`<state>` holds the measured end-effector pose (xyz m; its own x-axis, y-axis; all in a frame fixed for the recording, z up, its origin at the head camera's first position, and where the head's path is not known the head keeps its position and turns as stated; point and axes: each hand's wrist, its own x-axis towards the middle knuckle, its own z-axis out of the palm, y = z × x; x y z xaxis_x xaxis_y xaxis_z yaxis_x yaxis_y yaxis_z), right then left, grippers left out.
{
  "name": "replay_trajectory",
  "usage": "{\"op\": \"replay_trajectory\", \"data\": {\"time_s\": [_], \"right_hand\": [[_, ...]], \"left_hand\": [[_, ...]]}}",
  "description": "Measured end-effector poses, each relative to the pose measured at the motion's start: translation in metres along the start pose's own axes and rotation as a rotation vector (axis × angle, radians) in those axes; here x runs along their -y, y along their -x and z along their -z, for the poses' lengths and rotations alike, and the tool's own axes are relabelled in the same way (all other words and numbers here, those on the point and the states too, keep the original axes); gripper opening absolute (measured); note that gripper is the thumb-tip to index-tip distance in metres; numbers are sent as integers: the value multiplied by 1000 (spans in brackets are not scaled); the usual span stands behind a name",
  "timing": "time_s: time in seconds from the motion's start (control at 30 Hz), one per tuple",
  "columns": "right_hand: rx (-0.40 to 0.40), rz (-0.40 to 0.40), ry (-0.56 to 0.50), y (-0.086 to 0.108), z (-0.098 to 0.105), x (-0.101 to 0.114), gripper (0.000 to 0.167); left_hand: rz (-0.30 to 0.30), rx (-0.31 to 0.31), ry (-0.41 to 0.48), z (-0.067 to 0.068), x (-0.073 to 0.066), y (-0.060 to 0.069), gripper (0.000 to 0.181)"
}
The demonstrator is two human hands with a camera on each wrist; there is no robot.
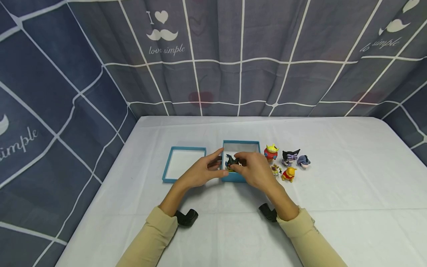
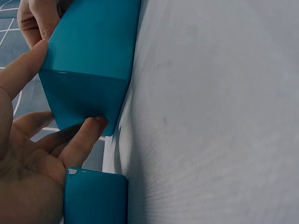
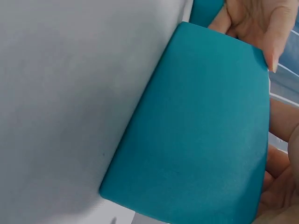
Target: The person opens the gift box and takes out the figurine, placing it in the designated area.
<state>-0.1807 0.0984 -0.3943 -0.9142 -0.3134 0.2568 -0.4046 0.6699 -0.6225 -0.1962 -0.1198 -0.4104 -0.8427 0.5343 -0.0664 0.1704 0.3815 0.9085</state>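
A blue box point(image 1: 234, 178) with a pale inside stands at the middle of the table. My left hand point(image 1: 199, 172) touches its left side, fingers and thumb extended; in the left wrist view, fingertips point(image 2: 96, 125) rest against the box's side wall. Reaching over the box's right part, my right hand point(image 1: 256, 168) pinches a small dark figurine point(image 1: 229, 162) at the box's opening. Fingers partly cover that figurine, and whether it touches the box floor I cannot tell. The right wrist view shows mainly the box's outer front wall point(image 3: 196, 121).
Left of the box lies a blue-rimmed lid point(image 1: 164, 173), white side up. To the right stand several figurines: a green-headed alien point(image 1: 271, 152), a black-hooded figure point(image 1: 290, 157), a blue-grey donkey point(image 1: 304, 161), a yellow bear in red point(image 1: 288, 174) and a small brownish figure point(image 1: 275, 169).
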Motion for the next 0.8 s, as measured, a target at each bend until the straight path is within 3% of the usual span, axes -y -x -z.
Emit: {"op": "replay_trajectory", "data": {"time_s": [0.2, 0.8], "right_hand": [[-27, 11, 30, -1, -1, 2, 33], [72, -36, 39, -3, 1, 3, 33]], "left_hand": [[-3, 1, -5, 0, 0, 0, 84], [-7, -3, 2, 0, 0, 0, 83]]}}
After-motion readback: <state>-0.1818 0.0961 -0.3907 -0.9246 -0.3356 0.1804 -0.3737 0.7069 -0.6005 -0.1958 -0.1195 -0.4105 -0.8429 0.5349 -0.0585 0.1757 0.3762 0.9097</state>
